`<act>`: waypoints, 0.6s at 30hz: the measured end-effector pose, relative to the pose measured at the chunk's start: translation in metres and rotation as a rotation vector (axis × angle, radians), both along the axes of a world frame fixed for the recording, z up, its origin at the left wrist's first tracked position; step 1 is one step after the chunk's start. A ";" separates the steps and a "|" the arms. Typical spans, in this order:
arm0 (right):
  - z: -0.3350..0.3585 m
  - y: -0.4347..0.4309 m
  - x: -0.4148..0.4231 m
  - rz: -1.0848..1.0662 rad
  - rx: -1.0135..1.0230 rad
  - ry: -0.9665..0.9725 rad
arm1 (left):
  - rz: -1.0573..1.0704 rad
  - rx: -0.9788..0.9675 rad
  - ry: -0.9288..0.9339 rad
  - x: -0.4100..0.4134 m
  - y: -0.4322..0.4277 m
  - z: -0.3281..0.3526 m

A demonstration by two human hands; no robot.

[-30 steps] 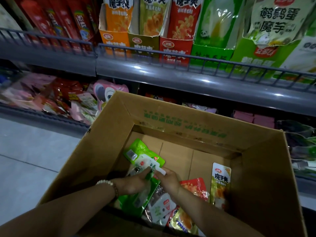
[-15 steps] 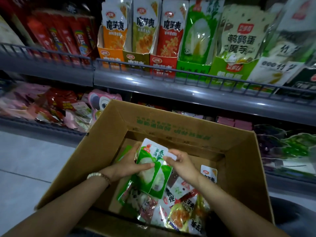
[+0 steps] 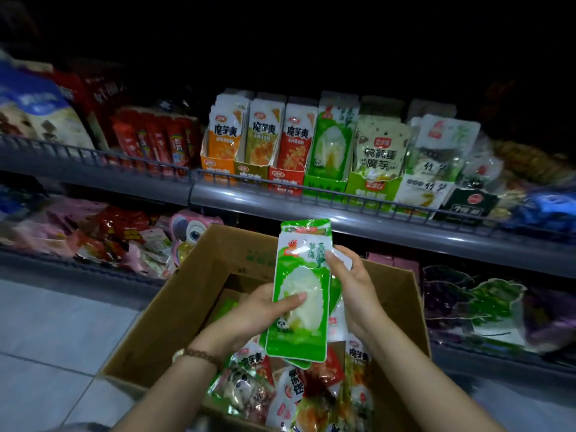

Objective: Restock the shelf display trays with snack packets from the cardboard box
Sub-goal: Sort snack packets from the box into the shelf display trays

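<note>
Green packet (image 3: 299, 291) upright, top toward shelf, in both hands.

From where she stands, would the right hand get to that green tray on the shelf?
Probably yes. The right hand is up above the box, and nothing stands between it and the green tray, though it shares a grip on green packets with the left hand.
</note>
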State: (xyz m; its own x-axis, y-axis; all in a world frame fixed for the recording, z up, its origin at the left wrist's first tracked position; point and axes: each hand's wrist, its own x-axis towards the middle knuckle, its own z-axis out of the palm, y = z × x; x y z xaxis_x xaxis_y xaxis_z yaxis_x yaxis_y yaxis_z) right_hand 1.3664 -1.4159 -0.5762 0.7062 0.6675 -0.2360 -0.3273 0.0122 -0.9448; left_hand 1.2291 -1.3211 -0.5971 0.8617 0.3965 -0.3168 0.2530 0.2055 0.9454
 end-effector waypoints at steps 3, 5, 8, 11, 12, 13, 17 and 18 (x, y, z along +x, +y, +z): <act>0.009 -0.010 -0.012 0.005 -0.043 -0.089 | 0.182 0.020 -0.106 0.000 -0.015 0.014; 0.013 -0.013 -0.022 0.029 -0.016 -0.108 | 0.300 -0.038 -0.153 0.001 -0.023 0.021; 0.018 -0.015 -0.029 0.007 0.069 -0.070 | 0.371 -0.136 -0.176 0.000 -0.033 0.028; 0.021 -0.016 -0.032 -0.007 0.084 -0.047 | 0.349 -0.209 -0.188 -0.005 -0.041 0.031; 0.022 -0.016 -0.034 -0.007 0.092 -0.047 | 0.348 -0.224 -0.198 -0.006 -0.042 0.031; 0.022 -0.017 -0.035 -0.011 0.093 -0.044 | 0.348 -0.228 -0.206 -0.008 -0.042 0.031; 0.022 -0.022 -0.038 -0.019 0.083 -0.021 | 0.334 -0.152 -0.241 -0.013 -0.044 0.033; 0.021 -0.022 -0.039 -0.011 0.082 -0.035 | 0.344 -0.115 -0.246 -0.013 -0.045 0.032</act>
State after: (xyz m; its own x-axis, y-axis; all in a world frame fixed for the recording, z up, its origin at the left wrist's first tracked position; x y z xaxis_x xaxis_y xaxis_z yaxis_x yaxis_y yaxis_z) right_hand 1.3274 -1.4382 -0.5553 0.7206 0.6756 -0.1560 -0.2934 0.0934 -0.9514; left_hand 1.2159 -1.3657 -0.5651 0.7410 0.6477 -0.1772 -0.0788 0.3460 0.9349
